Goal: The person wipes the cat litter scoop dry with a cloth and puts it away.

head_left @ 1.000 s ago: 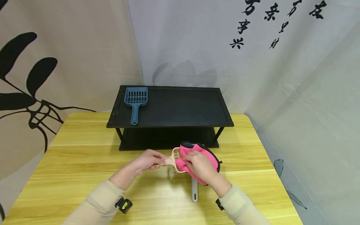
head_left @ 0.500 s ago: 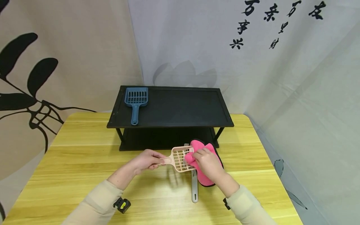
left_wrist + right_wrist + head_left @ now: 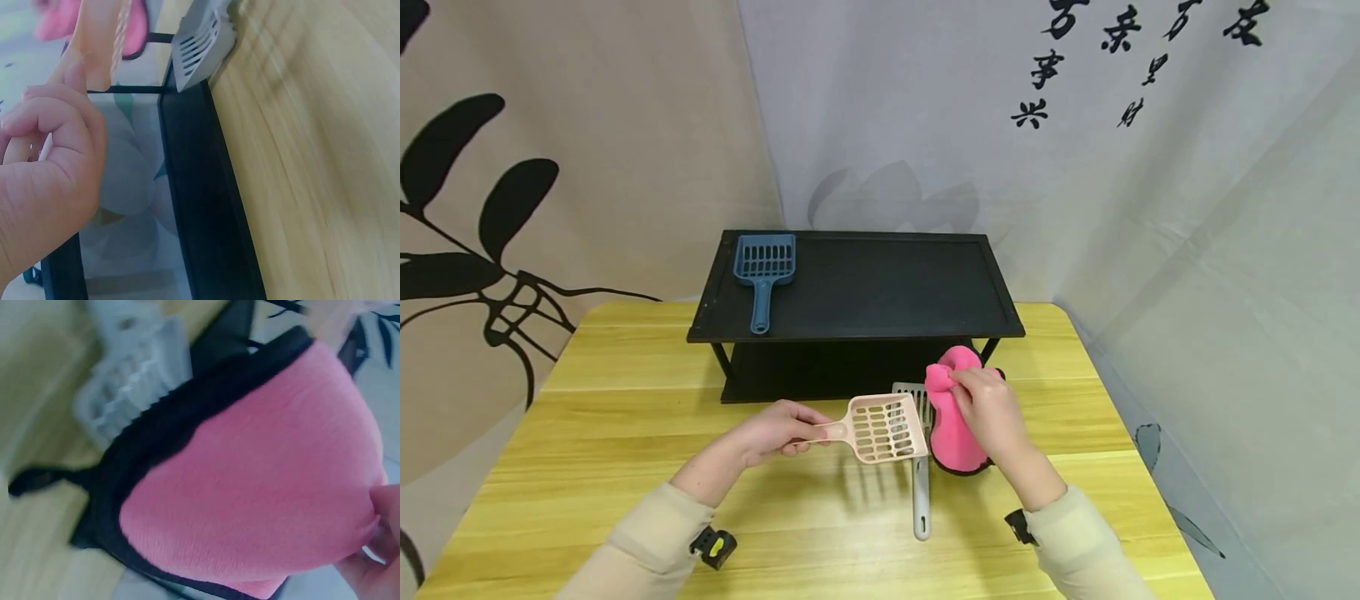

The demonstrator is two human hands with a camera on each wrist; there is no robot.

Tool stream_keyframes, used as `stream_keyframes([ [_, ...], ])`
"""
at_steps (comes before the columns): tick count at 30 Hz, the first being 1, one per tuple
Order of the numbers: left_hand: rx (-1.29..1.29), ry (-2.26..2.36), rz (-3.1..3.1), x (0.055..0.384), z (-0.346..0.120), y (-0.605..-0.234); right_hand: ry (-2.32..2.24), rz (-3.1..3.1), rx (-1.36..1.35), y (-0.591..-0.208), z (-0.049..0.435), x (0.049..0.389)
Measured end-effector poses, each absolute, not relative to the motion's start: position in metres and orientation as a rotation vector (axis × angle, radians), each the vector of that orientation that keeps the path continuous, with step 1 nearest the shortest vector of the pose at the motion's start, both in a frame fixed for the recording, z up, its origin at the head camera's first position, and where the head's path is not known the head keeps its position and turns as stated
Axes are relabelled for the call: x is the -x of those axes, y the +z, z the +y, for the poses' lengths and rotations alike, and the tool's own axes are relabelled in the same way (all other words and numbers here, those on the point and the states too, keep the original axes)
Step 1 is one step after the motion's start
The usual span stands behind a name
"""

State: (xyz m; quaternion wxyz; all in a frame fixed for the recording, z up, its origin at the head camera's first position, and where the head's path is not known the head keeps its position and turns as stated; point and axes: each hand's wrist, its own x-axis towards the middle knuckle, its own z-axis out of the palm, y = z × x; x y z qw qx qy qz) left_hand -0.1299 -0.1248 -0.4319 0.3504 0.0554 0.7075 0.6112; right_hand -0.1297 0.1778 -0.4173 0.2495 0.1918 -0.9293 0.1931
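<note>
My left hand (image 3: pixel 781 432) grips the handle of a peach slotted litter scoop (image 3: pixel 859 427), its head pointing right above the table. In the left wrist view, fingers curl round that handle. My right hand (image 3: pixel 994 410) pinches a bunched part of a pink cloth (image 3: pixel 958 433) with black edging, just right of the scoop's front edge. The right wrist view shows the cloth (image 3: pixel 262 469) hanging from the fingers, a small black loop on its border. Beneath both lies a grey slotted scoop (image 3: pixel 921 498) on the table, partly hidden by the peach scoop.
A black two-tier rack (image 3: pixel 880 287) stands at the back of the wooden table (image 3: pixel 625 392). On its upper tier, at the left, lies a blue litter scoop (image 3: pixel 762 296). A printed curtain (image 3: pixel 880 108) hangs behind the table.
The cloth has come off the peach scoop's head, moving right and slightly up with my right hand. The scoop has shifted a little left and its slotted head is now uncovered.
</note>
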Motion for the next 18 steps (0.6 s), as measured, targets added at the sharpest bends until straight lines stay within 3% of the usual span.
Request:
stream_keyframes([
  [7,-0.145,1.526,1.873,0.13,-0.114,-0.436,0.55,-2.381,-0.609,-0.4,0.143,0.125],
  [18,-0.162,1.523,1.976,0.128,-0.095,-0.426,0.563,-2.502,-0.713,-0.431,0.11,0.118],
])
